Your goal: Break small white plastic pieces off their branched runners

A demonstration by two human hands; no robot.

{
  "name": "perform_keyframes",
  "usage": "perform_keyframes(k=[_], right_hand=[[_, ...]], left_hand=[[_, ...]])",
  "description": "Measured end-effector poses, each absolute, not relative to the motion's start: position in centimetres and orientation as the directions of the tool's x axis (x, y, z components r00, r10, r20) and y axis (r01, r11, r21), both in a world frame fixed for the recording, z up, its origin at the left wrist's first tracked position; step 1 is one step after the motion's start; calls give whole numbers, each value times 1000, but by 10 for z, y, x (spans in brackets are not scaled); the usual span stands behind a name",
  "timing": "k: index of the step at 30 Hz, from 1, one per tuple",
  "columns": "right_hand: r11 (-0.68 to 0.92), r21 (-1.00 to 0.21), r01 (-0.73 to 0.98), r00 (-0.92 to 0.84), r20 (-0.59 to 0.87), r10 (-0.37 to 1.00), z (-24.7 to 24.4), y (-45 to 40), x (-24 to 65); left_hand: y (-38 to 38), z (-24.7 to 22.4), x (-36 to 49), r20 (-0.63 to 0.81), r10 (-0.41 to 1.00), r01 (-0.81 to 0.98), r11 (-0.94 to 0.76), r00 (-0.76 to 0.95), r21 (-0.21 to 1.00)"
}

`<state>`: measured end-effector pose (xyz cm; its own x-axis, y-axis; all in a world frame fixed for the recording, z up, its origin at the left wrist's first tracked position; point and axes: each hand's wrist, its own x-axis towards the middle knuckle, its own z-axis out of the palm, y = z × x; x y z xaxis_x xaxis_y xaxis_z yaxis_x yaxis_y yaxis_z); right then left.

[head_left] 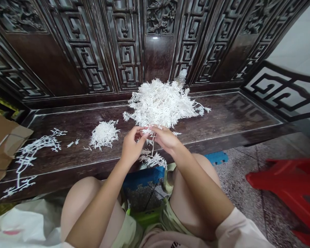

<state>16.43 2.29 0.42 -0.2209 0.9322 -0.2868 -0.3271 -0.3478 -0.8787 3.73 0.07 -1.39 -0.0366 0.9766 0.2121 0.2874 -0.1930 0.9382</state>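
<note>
Between my two hands is a white branched plastic sprig [155, 159], its lower end hanging over the front edge of the dark wooden bench [222, 120]. My left hand [134, 143] has its thumb and fingers pinched on the upper part of the sprig. From the other side, my right hand [166, 137] closes its fingers on the same sprig. Just behind them rises a large heap of white sprigs [160, 103]. To the left lies a smaller pile of short white tips [104, 135]. Farther left, bare white branched stems [36, 148] are spread out.
A carved wooden backrest [160, 51] stands behind the bench. A capped clear bottle [182, 76] is behind the heap. At far left sits a cardboard box [5, 141]. A red plastic stool [286, 182] stands on the floor at right, and a white bag [28, 220] at lower left.
</note>
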Motion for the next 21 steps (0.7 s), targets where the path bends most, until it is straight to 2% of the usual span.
perform_keyframes(k=[6,9,12,21], right_hand=[[-393,-856,-337,-303,-297,906,5,21,165],[-409,-855,-318,-349,-295,889,7,20,164],[-390,-871,-299,-370,-271,889,7,19,163],[-72,-991,-110,-203,-49,978,0,19,158]], left_hand=[[5,-23,42,103,983,34,-98,-153,995],[9,-25,40,-4,985,-154,-23,-175,988],[10,-24,39,-57,983,-239,14,-175,971],[9,-17,37,-158,986,-459,115,-57,881]])
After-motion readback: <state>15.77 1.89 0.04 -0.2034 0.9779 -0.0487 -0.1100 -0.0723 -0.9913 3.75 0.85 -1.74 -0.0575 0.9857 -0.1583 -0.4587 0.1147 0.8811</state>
